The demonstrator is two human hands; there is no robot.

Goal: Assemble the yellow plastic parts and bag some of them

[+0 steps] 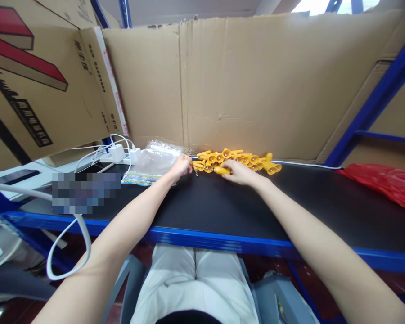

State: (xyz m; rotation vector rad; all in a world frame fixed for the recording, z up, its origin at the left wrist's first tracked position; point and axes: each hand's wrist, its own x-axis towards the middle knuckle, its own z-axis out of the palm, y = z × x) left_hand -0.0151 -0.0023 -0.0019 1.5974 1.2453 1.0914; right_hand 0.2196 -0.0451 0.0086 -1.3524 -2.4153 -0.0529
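A pile of yellow plastic pieces lies along the back of the black tabletop. Each has a narrow stem and a flared, cup-like end with something small and shiny inside. At the pile's left end, my left hand is closed around a yellow piece. Just below that piece shows a small metal spiral; whether it is joined to it I cannot tell. My right hand has its thumb and fingers around another yellow piece at the front of the pile. Its fingertips are partly hidden.
A clear plastic bag lies left of my left hand, beside white chargers and cables. A white cable loop hangs over my left forearm. Cardboard walls the back. A red plastic bag lies at right; blue edge in front.
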